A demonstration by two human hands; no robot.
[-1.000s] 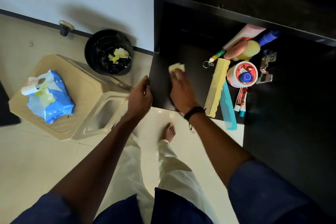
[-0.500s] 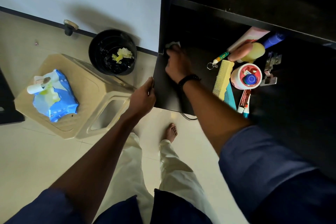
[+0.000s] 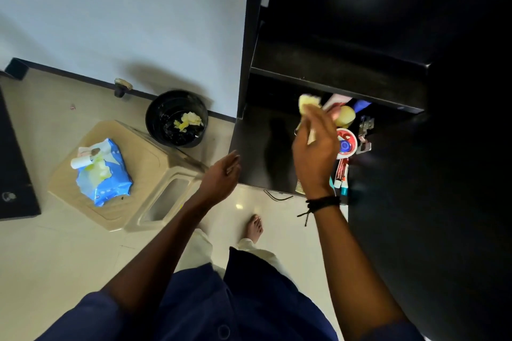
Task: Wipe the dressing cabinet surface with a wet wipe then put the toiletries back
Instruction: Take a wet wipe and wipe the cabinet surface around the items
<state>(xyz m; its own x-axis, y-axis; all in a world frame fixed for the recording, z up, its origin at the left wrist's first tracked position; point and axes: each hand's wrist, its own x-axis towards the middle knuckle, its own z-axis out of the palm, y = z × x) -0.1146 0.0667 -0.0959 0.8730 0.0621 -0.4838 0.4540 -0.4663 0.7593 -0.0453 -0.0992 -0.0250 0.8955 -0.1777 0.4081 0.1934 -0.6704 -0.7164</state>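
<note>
Here, right hand (image 3: 315, 152): fingers pinch a crumpled pale-yellow wet wipe (image 3: 308, 102) over the back of the worktop, just in front of the toiletries; a black cord bracelet (image 3: 322, 201) circles the wrist.
Wet wipe: blurred by motion, so I cannot tell whether it touches the surface; perhaps it is just above it.
Left hand (image 3: 221, 174): fingers released and loosely spread, holding nothing, just beside the worktop's front left corner.
Worktop (image 3: 263, 147): the black dressing cabinet surface, beneath a dark shelf (image 3: 346, 83).
Toiletries: bunched at the right and partly hidden by the right hand.
- a yellow bottle (image 3: 347, 116)
- a round tub (image 3: 347, 144) with a red-and-white lid
- a red-and-white tube (image 3: 340, 171) at the front edge
- a metal clip (image 3: 365, 130)

Bin (image 3: 163, 105): black, on the floor against the wall, left of the cabinet, with crumpled yellow wipes (image 3: 189, 120) inside.
Stool (image 3: 144, 152): beige plastic, near the bin; a blue wipes pack (image 3: 105, 177) lies on it.
</note>
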